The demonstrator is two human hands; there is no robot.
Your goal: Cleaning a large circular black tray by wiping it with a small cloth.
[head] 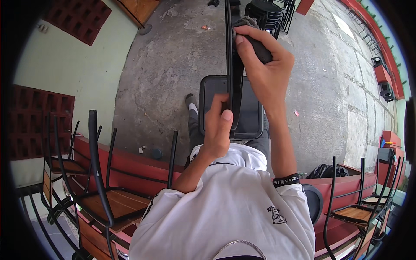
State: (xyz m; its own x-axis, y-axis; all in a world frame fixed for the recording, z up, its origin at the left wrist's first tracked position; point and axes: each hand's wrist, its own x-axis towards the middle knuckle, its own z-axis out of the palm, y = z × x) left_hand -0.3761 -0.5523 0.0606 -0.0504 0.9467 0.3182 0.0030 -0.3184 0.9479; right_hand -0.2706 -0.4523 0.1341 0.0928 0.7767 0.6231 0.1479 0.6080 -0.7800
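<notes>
A black tray (238, 87) stands on its edge before me, seen almost edge-on. My left hand (218, 130) grips its near end, with the thumb on the right side and fingers round the left. My right hand (271, 61) holds a bunched dark grey cloth (261, 50) against the tray's right face, near the far end. Some of the cloth sticks out past the fingers. Below, a second black rectangular tray (213, 107) with a raised rim lies flat over my legs; the upright tray hides part of it.
Wood-seated metal chairs (113, 204) are at the lower left, with another chair (354, 214) at the right. Black stools (266, 13) are stacked ahead on the concrete floor (162, 58). A red ledge (130, 159) runs beside me. A black plastic bag (326, 170) lies to the right.
</notes>
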